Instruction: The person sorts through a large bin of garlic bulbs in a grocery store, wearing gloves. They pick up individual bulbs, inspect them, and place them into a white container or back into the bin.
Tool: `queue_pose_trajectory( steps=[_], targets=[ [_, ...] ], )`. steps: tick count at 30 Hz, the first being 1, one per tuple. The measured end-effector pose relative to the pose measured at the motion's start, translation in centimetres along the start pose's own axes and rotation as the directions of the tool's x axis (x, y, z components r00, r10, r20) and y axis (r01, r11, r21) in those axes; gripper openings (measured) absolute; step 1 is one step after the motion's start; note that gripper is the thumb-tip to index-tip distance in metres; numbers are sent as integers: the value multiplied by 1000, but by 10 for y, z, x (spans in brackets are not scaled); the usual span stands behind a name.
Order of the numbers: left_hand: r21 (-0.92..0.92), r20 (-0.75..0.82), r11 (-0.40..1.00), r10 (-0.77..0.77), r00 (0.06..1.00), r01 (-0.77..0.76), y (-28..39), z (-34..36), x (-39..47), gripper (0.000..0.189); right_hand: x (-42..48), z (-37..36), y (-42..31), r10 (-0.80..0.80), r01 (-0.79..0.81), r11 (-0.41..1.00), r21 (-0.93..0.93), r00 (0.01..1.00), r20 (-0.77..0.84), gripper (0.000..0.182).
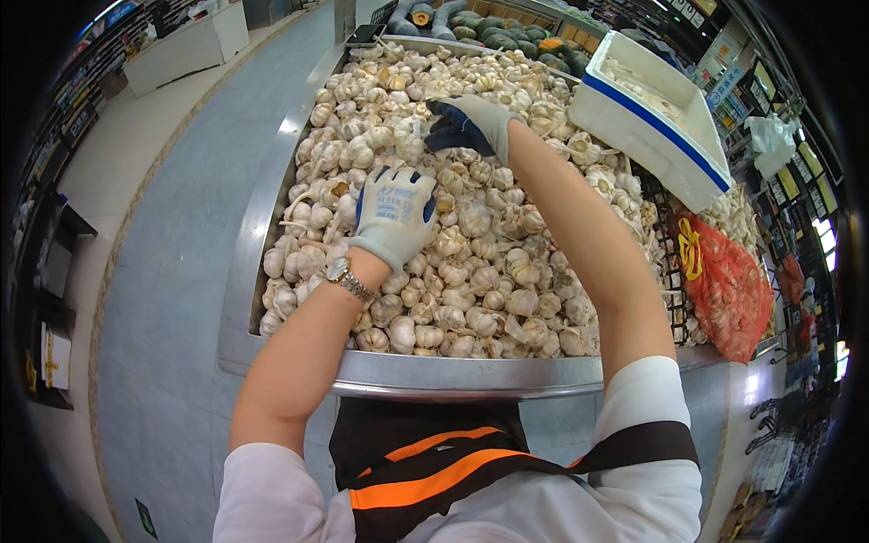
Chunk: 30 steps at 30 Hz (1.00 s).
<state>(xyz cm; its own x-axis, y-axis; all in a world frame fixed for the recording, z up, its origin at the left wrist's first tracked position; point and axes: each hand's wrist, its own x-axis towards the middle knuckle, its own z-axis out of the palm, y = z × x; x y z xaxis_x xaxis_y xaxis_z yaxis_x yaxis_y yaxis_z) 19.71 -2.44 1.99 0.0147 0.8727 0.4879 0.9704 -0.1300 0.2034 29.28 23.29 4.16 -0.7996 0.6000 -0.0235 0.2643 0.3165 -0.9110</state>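
Observation:
A heap of loose garlic bulbs fills a stainless steel display bin before me. My left hand, in a white work glove with a dark blue coated palm, rests palm down on the bulbs left of the middle. Its fingertips curl down out of sight, so whether it grips a bulb is hidden. Farther back, my right hand wears a matching glove and is over the heap. Its thumb and fingers are apart and point left, with no bulb visible between them.
A white foam box with a blue stripe sits tilted on the garlic at right. Nearer stand a black plastic grid divider and a red mesh bag. Green pumpkins lie behind the bin. A phone rests at its far left corner.

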Motion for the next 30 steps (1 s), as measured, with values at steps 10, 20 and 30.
queue_pose_trajectory(
  steps=[10,20,30],
  targets=[
    [83,36,995,-51,998,48,-7,-10,-9,24,-73,8,-58,131,-225,700,-678,973,-188,35],
    [59,59,996,-65,996,62,-8,-8,-8,23,-109,38,-15,47,-42,289,-956,998,-30,25],
    [96,78,994,-58,995,50,-7,-10,-8,24,-81,46,-28,178,-106,254,-962,982,-61,25]
  ],
)
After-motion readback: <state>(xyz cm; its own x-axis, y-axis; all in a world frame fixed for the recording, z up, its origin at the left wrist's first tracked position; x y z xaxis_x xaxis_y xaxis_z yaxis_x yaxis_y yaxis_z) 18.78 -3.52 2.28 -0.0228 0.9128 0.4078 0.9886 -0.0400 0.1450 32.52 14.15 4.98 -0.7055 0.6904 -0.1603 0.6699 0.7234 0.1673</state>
